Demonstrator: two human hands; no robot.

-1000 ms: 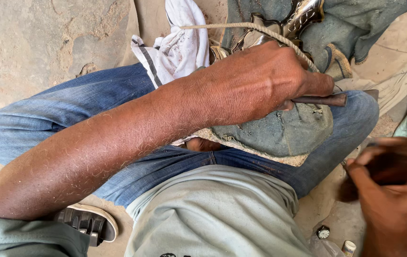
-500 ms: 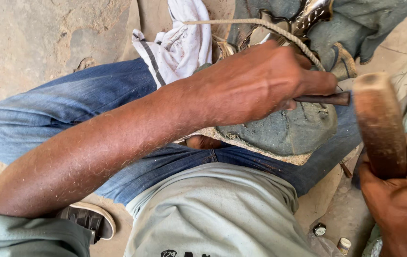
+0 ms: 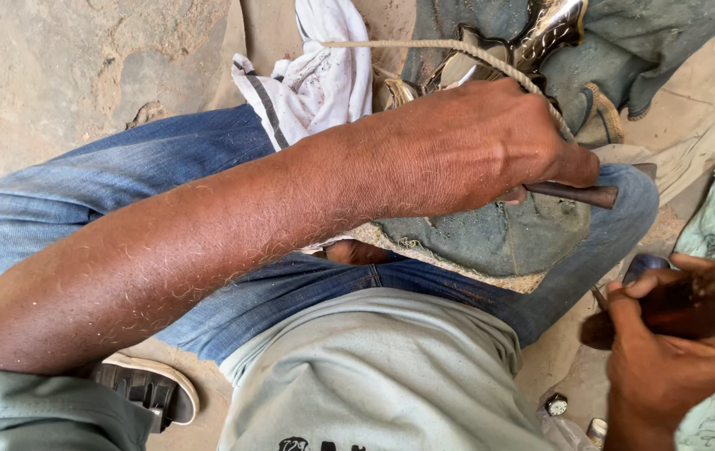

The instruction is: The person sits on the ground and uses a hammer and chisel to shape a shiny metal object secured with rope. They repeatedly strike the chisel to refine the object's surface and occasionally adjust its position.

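Here the left hand (image 3: 474,146) is clamped round a dark metal punch (image 3: 579,195) lying across the knee, its long axis level, blunt end pointing right. Low and right of that end, well apart, the right hand (image 3: 666,367) grips a wooden mallet (image 3: 692,301), head cut off. The punch's tip is hidden under the fist

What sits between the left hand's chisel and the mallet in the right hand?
Head view: only the jeans-clad knee and sandy ground lie between chisel and mallet.
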